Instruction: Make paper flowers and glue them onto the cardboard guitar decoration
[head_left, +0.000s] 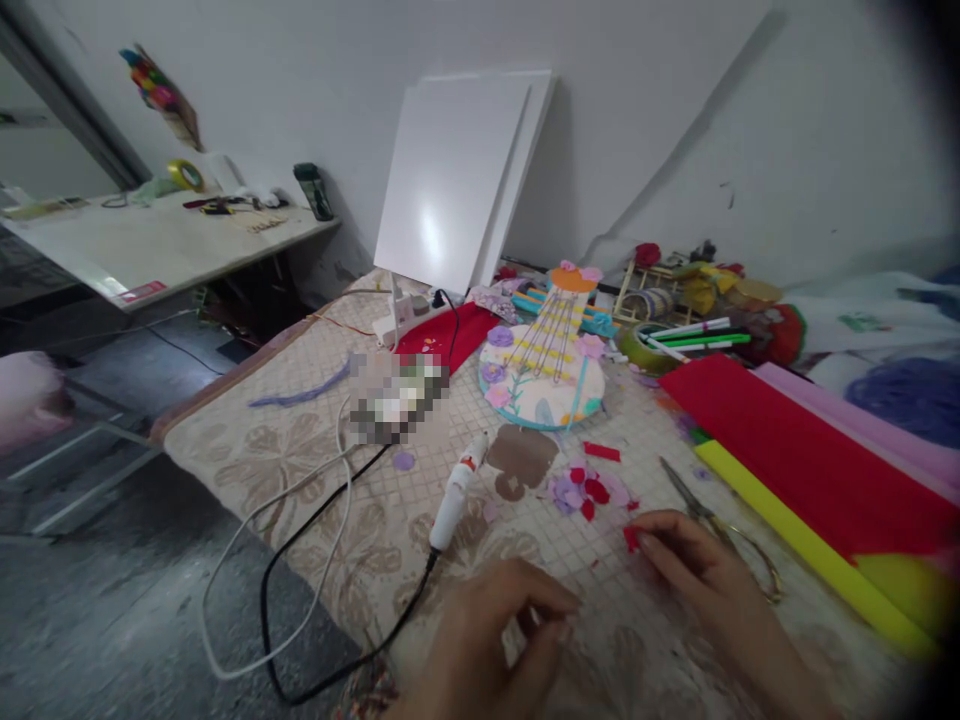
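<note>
Leaning white boards (454,180), grey wall (652,90), side table (135,245) with yellow tape (176,173), 1 dark can (313,193)

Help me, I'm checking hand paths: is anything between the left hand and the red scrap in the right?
Nothing visible blocks the left hand from the red scrap in the right hand; only tablecloth and a tiny red speck show between.

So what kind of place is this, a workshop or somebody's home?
Probably a small craft workspace, though I can't tell whether it's in a home. The patterned table holds scissors, a white glue gun or similar corded tool, and a flower-trimmed, guitar-like decoration.
</note>
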